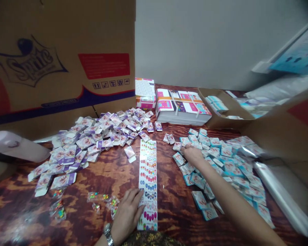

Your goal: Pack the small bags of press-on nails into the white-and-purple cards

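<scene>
- Across the middle of a glossy counter [100, 176] with a mottled red-brown, wood-like pattern lies a long, narrow stack of printed sheets [151, 181], smooth and white, with rows of brightly coloured nail shapes.
- At its lower left edge, the left hand [128, 212] lies palm down, loosely spread, fingertips touching the paper without gripping it; a metal-link watch [108, 234] circles the wrist.
- Right of the sheets, the right hand [192, 153] reaches into a loose heap of flat blue-edged boxes [231, 167], its fingers curled down by a small pale carton [177, 146]; whether it has hold of anything, I cannot tell.
- To the left spreads a jumbled heap of light card purple-edged boxes [87, 141], some with flaps open.
- Nearer the person, crinkly clear packets [114, 201] hold tiny, brightly coloured pieces.
- Behind the heaps sits a thick, rectangular strapped bundle [183, 102] in pink, white and dark purple.
- At the far right, a shiny plastic roll [284, 198] lies beside the blue-edged heap.
- A large brown cardboard carton [66, 41] marked "Sprite" stands at back left, against a plain, pale grey wall [195, 44].
</scene>
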A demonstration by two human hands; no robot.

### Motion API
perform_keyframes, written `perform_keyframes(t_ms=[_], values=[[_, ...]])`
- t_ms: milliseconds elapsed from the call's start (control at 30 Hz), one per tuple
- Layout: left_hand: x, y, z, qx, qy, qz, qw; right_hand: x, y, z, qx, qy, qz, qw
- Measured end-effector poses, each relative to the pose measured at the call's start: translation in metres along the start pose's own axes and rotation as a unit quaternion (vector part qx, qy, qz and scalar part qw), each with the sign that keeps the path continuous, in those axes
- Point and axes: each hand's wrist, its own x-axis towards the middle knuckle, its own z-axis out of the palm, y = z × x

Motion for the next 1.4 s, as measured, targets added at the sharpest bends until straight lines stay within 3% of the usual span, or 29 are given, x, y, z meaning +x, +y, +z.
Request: perform_keyframes(t_ms=[333, 733, 933, 1067, 1233, 1333, 1400], values=[[-0.003, -0.002, 0.004, 0.015, 0.026, 0.007, 1.000, 0.025, -0.004, -0.003, 0.037, 0.023, -0.018, 0.999], [-0.002, -0.002, 0.007, 0.051, 0.032, 0.018, 0.998, 0.067, 0.008, -0.005, 0.123, 0.132, 0.047, 0.982], [0.000, -0.003, 0.008, 0.063, 0.035, 0.032, 0.997, 0.052, 0.022, 0.004, 0.061, 0.123, 0.015, 0.990], [0.000, -0.003, 0.008, 0.061, 0.049, 0.043, 0.996, 0.042, 0.032, 0.013, 0.024, 0.109, 0.044, 0.993], [-0.002, -0.003, 0.008, 0.059, 0.054, 0.046, 0.996, 0.035, 0.040, 0.004, 0.008, 0.115, 0.065, 0.991], [-0.002, -0.003, 0.009, 0.059, 0.052, 0.038, 0.996, 0.021, 0.022, -0.009, 0.015, 0.126, 0.013, 0.992], [-0.002, -0.003, 0.010, 0.056, 0.053, 0.036, 0.996, 0.006, 0.004, -0.013, 0.026, 0.127, -0.085, 0.988]])
